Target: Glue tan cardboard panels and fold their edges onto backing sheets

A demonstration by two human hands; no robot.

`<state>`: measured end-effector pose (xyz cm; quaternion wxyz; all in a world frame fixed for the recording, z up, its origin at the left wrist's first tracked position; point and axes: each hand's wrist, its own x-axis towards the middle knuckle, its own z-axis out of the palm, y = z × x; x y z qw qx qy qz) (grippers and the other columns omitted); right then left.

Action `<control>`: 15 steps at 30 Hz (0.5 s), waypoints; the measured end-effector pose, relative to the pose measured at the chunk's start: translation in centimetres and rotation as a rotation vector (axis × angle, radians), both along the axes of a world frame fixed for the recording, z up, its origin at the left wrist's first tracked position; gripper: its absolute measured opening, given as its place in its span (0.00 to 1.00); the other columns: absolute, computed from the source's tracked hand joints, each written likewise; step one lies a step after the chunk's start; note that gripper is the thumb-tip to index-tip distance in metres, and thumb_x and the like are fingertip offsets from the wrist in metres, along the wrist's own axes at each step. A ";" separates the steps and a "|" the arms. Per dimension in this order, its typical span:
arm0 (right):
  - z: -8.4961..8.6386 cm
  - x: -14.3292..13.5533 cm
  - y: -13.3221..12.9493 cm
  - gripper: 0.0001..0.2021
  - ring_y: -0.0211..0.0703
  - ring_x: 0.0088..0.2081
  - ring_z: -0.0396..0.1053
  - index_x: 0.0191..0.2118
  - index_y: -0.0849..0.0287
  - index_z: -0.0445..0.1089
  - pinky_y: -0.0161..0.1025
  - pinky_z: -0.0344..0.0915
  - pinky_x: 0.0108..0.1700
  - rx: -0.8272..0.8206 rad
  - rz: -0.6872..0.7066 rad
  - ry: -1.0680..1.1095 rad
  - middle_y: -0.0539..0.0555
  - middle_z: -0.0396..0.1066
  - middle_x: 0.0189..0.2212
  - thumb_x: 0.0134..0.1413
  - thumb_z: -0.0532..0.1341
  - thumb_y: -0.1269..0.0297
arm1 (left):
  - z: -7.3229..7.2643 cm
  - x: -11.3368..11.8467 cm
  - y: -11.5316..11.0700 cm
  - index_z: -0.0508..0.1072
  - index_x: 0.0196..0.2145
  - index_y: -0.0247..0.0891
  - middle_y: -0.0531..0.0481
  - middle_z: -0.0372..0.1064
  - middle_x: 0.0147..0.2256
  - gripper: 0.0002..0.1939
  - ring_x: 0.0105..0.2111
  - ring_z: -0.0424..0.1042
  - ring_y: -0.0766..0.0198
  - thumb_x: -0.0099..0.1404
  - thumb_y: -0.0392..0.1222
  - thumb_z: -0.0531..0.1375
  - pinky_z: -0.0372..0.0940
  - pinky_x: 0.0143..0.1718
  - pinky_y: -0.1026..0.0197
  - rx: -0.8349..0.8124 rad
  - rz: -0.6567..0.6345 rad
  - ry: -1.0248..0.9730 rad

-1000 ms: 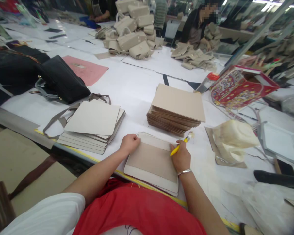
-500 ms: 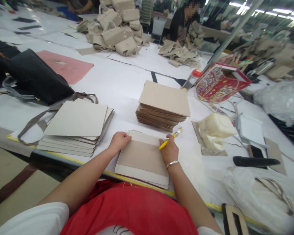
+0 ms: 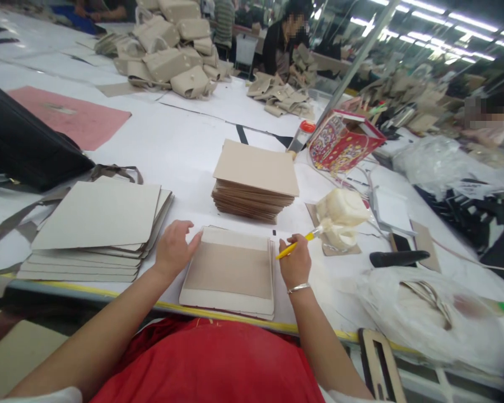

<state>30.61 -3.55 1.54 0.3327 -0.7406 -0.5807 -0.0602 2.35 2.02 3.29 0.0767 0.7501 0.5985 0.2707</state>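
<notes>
Before me at the table edge lies a pale board panel (image 3: 231, 268) with a wide tan band across its middle, on top of at least one more panel. My left hand (image 3: 175, 246) is at its upper left corner, thumb and fingers apart, holding nothing. A yellow-handled brush (image 3: 294, 246) is gripped in my right hand (image 3: 296, 260), just right of the panel. Its bristles point up and right, at the cream-coloured glue container (image 3: 342, 215); whether they touch it I cannot tell.
Left lies a stack of pale panels (image 3: 96, 215); beyond the panel stands a tall stack of tan sheets (image 3: 256, 173). Right are a red patterned paper bag (image 3: 344, 140), a black tool-like handle (image 3: 399, 258) and a clear plastic bag (image 3: 386, 319). A black handbag (image 3: 29, 140) sits far left.
My left hand has let go of the panel's upper corner and its fingers have opened. My right hand has moved right, off the panel, bringing the brush to the glue container. The view has shifted right.
</notes>
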 end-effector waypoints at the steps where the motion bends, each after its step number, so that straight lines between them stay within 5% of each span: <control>1: -0.1 -0.3 -0.2 0.15 0.46 0.42 0.67 0.47 0.62 0.58 0.44 0.64 0.45 0.021 0.076 -0.014 0.61 0.68 0.41 0.57 0.53 0.61 | -0.2 0.5 -0.4 0.64 0.49 0.34 0.38 0.66 0.47 0.22 0.49 0.63 0.53 0.62 0.51 0.52 0.57 0.49 0.54 0.063 -0.102 0.012; 4: -0.8 -2.3 -0.5 0.13 0.48 0.49 0.64 0.47 0.61 0.60 0.49 0.61 0.51 -0.023 0.379 -0.096 0.62 0.67 0.47 0.56 0.52 0.66 | -1.3 2.6 -1.6 0.55 0.58 0.36 0.39 0.53 0.59 0.31 0.59 0.50 0.52 0.62 0.55 0.51 0.43 0.59 0.47 0.012 -0.412 0.158; 6: -1.1 -3.1 -1.1 0.14 0.51 0.48 0.65 0.48 0.61 0.61 0.53 0.61 0.51 -0.079 0.477 -0.155 0.62 0.69 0.45 0.55 0.51 0.68 | -1.9 3.4 -2.4 0.53 0.60 0.37 0.40 0.48 0.61 0.35 0.61 0.47 0.51 0.61 0.59 0.50 0.37 0.60 0.44 -0.108 -0.475 0.267; 10: -1.7 -1.2 -2.2 0.17 0.54 0.41 0.70 0.51 0.58 0.60 0.52 0.68 0.41 -0.096 0.410 -0.130 0.62 0.71 0.40 0.55 0.51 0.63 | -0.8 1.2 -2.4 0.53 0.60 0.36 0.40 0.49 0.61 0.36 0.61 0.48 0.53 0.61 0.62 0.47 0.42 0.60 0.44 -0.160 -0.350 0.294; 15: -0.4 0.0 -2.6 0.17 0.57 0.39 0.72 0.48 0.48 0.63 0.53 0.71 0.39 0.022 0.456 0.011 0.59 0.71 0.39 0.50 0.55 0.57 | 2.8 -8.1 -3.2 0.52 0.61 0.36 0.39 0.46 0.62 0.36 0.62 0.43 0.50 0.59 0.55 0.53 0.41 0.60 0.43 0.200 0.026 0.309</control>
